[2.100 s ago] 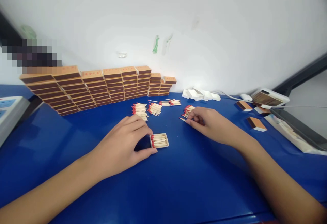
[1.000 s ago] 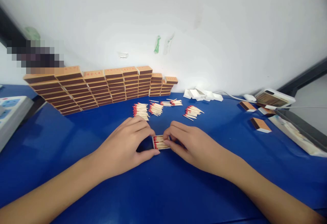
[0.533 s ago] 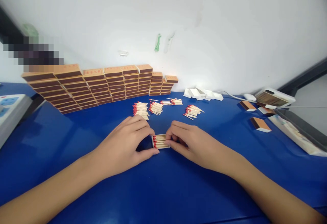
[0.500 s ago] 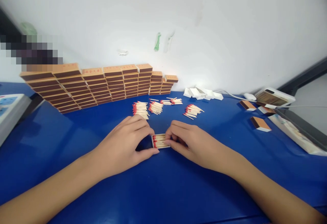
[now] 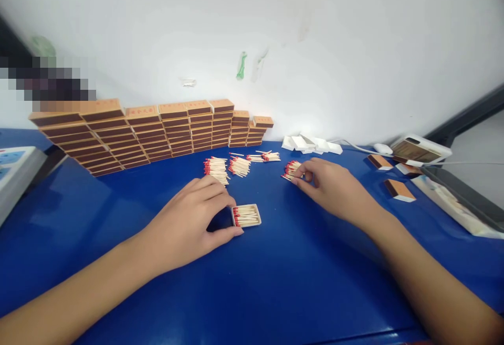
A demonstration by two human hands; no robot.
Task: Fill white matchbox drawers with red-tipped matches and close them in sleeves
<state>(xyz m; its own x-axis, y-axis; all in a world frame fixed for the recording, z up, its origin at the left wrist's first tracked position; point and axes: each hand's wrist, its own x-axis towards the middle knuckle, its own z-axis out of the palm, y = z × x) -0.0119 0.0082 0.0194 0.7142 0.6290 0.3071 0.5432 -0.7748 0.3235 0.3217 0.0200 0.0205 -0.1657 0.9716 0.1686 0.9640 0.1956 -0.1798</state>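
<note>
A small white matchbox tray (image 5: 259, 217) lies on the blue table, with red-headed matches (image 5: 247, 216) side by side inside it. My left hand (image 5: 195, 219) grips the tray's left end between thumb and fingers. Farther right, my right hand (image 5: 325, 181) is at a loose pile of matches (image 5: 290, 169), thumb and forefinger closed at the pile's right side and partly covering it. Its fingertips appear to be on the match ends. Behind the tray lie more piles, one a thick bundle of matches (image 5: 216, 169) and another a smaller bundle (image 5: 239, 166).
Stacked matchboxes (image 5: 149, 131) form a wall at the back left. White empty trays (image 5: 309, 144) lie by the wall. At right are a loose matchbox (image 5: 399, 190), a white cable (image 5: 356, 148) and a dark flat object (image 5: 460, 195). A white box (image 5: 19, 177) stands far left.
My right hand has left the tray and moved right and away from me to the rightmost match pile. The left hand stays at the tray, whose right end now shows.
</note>
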